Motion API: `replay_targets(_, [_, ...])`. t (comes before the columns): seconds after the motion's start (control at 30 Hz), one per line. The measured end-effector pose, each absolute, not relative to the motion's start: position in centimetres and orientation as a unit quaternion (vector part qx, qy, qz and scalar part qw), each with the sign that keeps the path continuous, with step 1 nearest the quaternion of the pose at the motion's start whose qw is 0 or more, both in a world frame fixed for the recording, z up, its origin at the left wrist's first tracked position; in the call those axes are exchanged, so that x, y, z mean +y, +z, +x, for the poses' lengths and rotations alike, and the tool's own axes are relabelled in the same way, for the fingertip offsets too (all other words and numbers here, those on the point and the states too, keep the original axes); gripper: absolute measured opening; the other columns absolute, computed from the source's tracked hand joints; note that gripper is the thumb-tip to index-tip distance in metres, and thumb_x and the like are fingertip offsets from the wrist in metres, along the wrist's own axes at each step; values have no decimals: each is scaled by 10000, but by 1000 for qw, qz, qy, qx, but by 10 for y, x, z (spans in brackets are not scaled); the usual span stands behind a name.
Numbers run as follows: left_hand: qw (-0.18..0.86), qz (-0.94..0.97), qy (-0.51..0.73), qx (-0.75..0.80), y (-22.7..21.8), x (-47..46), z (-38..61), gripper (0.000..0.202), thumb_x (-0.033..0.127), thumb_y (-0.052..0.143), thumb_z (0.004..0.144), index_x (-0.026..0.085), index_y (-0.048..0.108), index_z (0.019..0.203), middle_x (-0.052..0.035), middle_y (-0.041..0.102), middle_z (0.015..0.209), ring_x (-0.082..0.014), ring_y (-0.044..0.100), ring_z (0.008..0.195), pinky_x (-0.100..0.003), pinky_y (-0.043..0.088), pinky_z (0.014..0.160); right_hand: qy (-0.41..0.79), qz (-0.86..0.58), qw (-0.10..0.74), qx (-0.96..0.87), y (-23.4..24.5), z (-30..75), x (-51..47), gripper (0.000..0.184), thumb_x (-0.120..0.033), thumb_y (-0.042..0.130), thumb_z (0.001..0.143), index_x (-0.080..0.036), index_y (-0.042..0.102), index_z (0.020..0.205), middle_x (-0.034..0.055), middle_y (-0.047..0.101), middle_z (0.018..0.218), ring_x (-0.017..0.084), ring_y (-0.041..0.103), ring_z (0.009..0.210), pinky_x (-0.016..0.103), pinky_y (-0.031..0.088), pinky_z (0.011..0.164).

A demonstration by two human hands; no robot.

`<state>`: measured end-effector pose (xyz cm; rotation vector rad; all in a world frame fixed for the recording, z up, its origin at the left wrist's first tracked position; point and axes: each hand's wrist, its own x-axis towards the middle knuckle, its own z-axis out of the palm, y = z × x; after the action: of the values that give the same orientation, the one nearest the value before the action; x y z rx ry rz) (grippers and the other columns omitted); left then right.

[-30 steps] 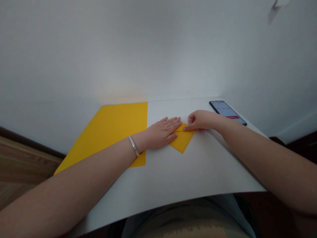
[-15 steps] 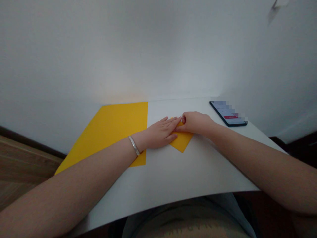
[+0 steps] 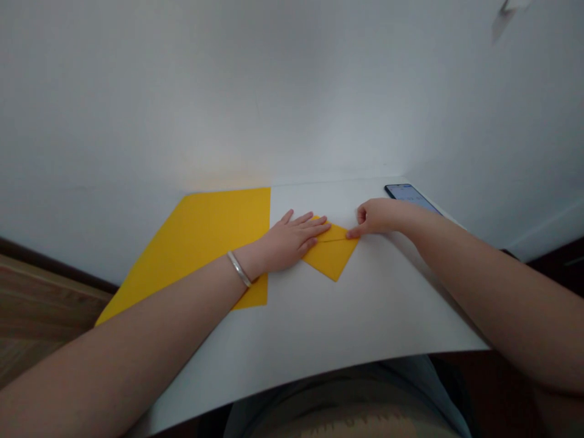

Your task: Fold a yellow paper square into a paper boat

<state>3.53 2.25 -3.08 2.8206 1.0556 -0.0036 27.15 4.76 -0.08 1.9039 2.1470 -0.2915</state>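
A folded piece of yellow paper [image 3: 335,258] lies flat on the white table, one corner pointing toward me and a crease or flap edge running across its middle. My left hand [image 3: 292,240] rests on its left part, palm down, fingers spread and covering that corner. At the paper's right corner is my right hand [image 3: 378,216], its fingers curled in and its thumb pressed down on the end of the crease line. Nothing shows inside the curled fingers. A silver bangle [image 3: 239,268] circles my left wrist.
A large yellow sheet [image 3: 214,225] covers the left side of the white table [image 3: 310,328], partly under my left forearm. Toward the back right lies a phone [image 3: 410,194], partly hidden by my right arm. A pale wall [image 3: 292,91] rises behind the table.
My right hand has slid right along the crease, from beside my left fingers to the paper's right corner. My left hand has shifted slightly left, exposing more of the paper. My right arm now covers part of the phone.
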Motion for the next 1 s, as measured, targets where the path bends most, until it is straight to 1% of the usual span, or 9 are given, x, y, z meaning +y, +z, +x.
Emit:
replay_targets(0.1, [47,935,-12,350,-30,27,27,488,255,266,987,312,269,1471,23,263,1546,-251,139,1449,-565,56,1145,-104,654,137,737,-1,278,50,586,-750,593,590,-227,695,834,87,698,830,258,630,765,327,413,598])
replay_targets(0.2, [25,937,-27,347,-29,35,18,482,296,309,985,334,285,1465,31,276,1542,-302,50,1454,-612,17,1125,-107,652,139,738,-1,282,49,553,-734,595,605,-230,686,816,79,697,824,247,623,742,322,397,576])
replay_targets(0.3, [22,938,-44,343,-27,42,9,490,326,339,976,370,280,1461,35,226,1560,-355,-11,1445,-637,38,1109,-112,652,138,737,1,283,48,533,-721,598,609,-234,676,813,68,691,808,233,613,717,312,380,555])
replay_targets(0.4, [27,940,-58,336,-23,45,2,504,329,356,968,398,265,1459,25,157,1579,-394,-35,1434,-643,76,1097,-112,652,141,736,2,284,46,519,-709,600,613,-234,673,809,63,680,781,221,603,699,301,363,541])
replay_targets(0.53, [77,927,-109,350,-12,42,-3,529,296,341,966,402,220,1470,18,67,1590,-416,-84,1421,-636,105,1093,-117,650,140,738,2,285,45,482,-684,607,626,-230,658,779,52,665,745,210,591,687,294,351,533])
replay_targets(0.63, [101,923,-130,348,-5,38,-2,548,237,304,956,381,212,1477,24,67,1586,-405,-82,1422,-625,94,1104,-126,650,130,738,1,286,44,428,-647,627,635,-233,633,744,36,651,722,201,582,690,290,352,535])
replay_targets(0.8, [115,916,-140,359,-3,38,1,622,127,272,907,372,226,1477,51,82,1579,-352,-62,1435,-580,68,1135,-142,651,121,736,2,287,42,318,-541,639,689,-227,587,684,20,631,676,177,564,670,279,357,542])
replay_targets(0.93, [112,916,-139,359,-7,41,-1,609,147,282,913,376,227,1475,48,79,1576,-350,-39,1438,-600,82,1129,-163,638,109,744,1,291,42,306,-524,632,699,-224,579,670,16,630,666,157,544,628,268,354,529])
replay_targets(1.0, [113,920,-123,356,-10,42,-3,586,175,294,923,369,239,1473,35,103,1573,-354,-17,1440,-612,101,1122,-205,628,87,746,-1,294,42,283,-497,603,725,-220,581,675,14,627,662,139,526,584,261,363,519])
